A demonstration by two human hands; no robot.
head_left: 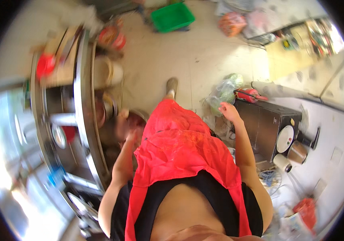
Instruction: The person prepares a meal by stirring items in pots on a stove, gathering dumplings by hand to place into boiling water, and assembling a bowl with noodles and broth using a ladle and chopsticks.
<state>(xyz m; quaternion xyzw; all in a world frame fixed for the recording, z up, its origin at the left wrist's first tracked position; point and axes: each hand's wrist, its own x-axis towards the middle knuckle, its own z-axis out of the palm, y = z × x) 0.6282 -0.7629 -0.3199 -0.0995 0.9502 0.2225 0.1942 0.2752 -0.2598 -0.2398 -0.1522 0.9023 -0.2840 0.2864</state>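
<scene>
My right hand (pixel 231 112) hangs beside the red apron (pixel 176 140), its fingers loosely apart and holding nothing I can see. Just beyond it, a clear plastic bag (pixel 225 90) with something pale green inside rests low by a red fire extinguisher (pixel 249 95). My left hand (pixel 126 127) is smeared by motion on the other side of the apron. Near that hand stands a dark reddish round container (pixel 138 117), partly covered. Whether the left fingers hold anything is not visible. One shoe (pixel 172 85) shows ahead on the tiled floor.
A metal-framed counter (pixel 84 100) runs along the left, with a red container (pixel 45 65) on it and a white bucket (pixel 111 72) beside it. At right stands a dark cabinet (pixel 260 128) with a white plate (pixel 285 139). A green basin (pixel 172 17) sits far ahead.
</scene>
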